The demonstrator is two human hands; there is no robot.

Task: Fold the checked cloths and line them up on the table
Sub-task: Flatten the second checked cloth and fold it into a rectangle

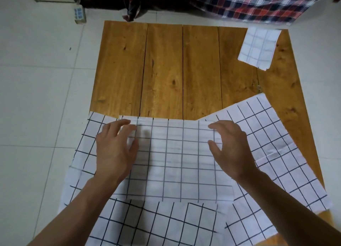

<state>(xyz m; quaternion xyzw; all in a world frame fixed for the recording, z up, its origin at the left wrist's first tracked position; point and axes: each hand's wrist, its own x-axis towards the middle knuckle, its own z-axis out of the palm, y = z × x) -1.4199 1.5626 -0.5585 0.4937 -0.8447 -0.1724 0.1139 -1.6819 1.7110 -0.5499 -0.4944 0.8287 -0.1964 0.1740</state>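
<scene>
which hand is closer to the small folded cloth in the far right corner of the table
Right. The right hand lies below and slightly left of the small folded cloth, over the cloth being folded; the left hand is further off, across the table's width.

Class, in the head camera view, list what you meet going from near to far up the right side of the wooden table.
Large white black-checked cloths → bare brown wooden table → small folded white checked cloth → red, navy and white plaid fabric beyond the far edge.
</scene>
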